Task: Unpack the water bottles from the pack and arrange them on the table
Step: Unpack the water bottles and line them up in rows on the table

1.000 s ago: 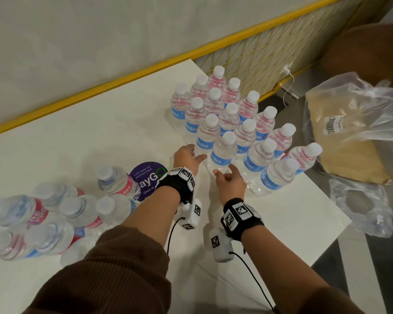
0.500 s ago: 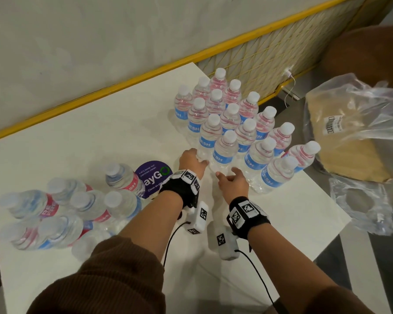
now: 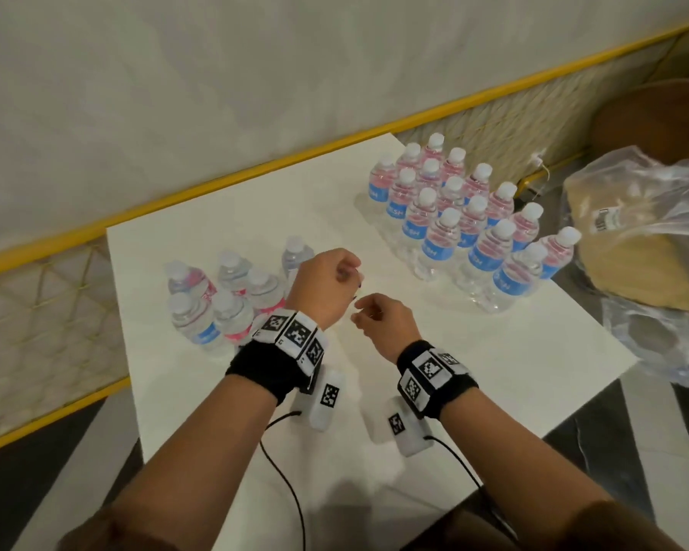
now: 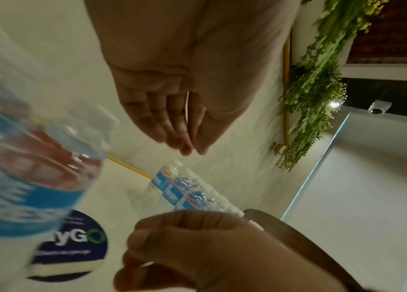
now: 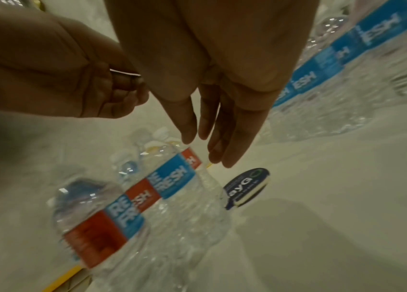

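Clear-plastic bottles now split two ways: since a second ago I've pulled both hands off the arranged block [image 3: 470, 216] at 2 o'clock. My left hand [image 3: 327, 288] and right hand [image 3: 382, 318] hover loose-fingered, holding nothing, beside the remaining cluster [image 3: 223, 300] at 9 o'clock. Table [image 3: 474, 371] edges crowd both groups; open room lies between.

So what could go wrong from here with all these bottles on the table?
The big group of bottles stands tightly packed, with its outermost bottle close to the table's right edge; a nudge could topple several or send one off. The left hand hangs right beside the small group, so a careless swing might knock those over.
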Demonstrator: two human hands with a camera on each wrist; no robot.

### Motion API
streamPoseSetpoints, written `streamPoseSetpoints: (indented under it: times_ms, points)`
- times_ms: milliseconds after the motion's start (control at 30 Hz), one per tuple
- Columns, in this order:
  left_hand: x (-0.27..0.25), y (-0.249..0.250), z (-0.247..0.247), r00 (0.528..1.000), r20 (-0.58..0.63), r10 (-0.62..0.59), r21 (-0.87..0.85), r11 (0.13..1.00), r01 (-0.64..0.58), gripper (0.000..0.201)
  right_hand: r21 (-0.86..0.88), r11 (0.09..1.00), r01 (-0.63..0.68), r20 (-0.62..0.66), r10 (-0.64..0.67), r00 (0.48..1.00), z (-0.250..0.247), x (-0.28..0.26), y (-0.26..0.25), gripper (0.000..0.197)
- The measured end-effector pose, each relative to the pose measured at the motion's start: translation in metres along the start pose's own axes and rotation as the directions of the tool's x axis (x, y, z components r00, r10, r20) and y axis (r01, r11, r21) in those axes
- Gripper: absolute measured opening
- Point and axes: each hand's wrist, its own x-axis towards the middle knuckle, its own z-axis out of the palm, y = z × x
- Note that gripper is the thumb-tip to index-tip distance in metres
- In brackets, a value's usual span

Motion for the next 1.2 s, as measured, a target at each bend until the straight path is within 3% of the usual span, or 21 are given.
streamPoseSetpoints:
  times_ms: [100, 200, 300, 467, 633, 767, 933, 1200]
  points:
    - [-0.024, -0.018, -0.025, 0.989, -0.131, 0.062, 0.084, 0.995, -0.052, 0.014, -0.044, 0.996, 0.077, -0.011, -0.077, 0.997, 0.02, -0.013, -0.022, 0.016]
    - [-0.039, -0.042, -0.037, 0.977, -0.185, 0.102, 0.174, 0.982, -0.069, 0.018, 0.002, 0.991, 0.132, -0.028, -0.132, 0.991, 0.035, -0.021, -0.044, 0.035]
    - [-0.047, -0.062, -0.043, 0.986, -0.145, 0.086, 0.198, 0.979, -0.056, 0.025, -0.012, 0.987, 0.162, -0.034, -0.162, 0.986, 0.051, -0.016, -0.059, 0.053]
    - [-0.067, -0.083, -0.046, 0.998, -0.055, 0.017, 0.227, 0.974, -0.004, 0.032, -0.158, 0.971, 0.181, 0.07, -0.172, 0.983, 0.062, -0.013, -0.073, 0.082]
    - [-0.083, -0.084, -0.046, 0.998, 0.045, -0.034, 0.246, 0.969, 0.022, 0.051, -0.335, 0.928, 0.165, 0.004, -0.174, 0.985, 0.069, -0.013, -0.072, 0.057]
    - [-0.086, -0.077, -0.04, 0.992, 0.124, -0.016, 0.228, 0.974, -0.013, 0.052, -0.158, 0.972, 0.177, 0.01, -0.177, 0.984, 0.072, -0.024, -0.067, 0.042]
    - [-0.076, -0.068, -0.021, 0.998, 0.066, -0.025, 0.115, 0.993, 0.017, 0.049, -0.095, 0.991, 0.091, -0.109, -0.101, 0.989, 0.039, -0.032, -0.053, 0.038]
    - [-0.036, -0.03, 0.032, 0.975, 0.214, 0.057, 0.062, 0.995, -0.072, 0.051, -0.165, 0.985, -0.048, -0.194, 0.015, 0.981, -0.045, -0.032, -0.014, 0.039]
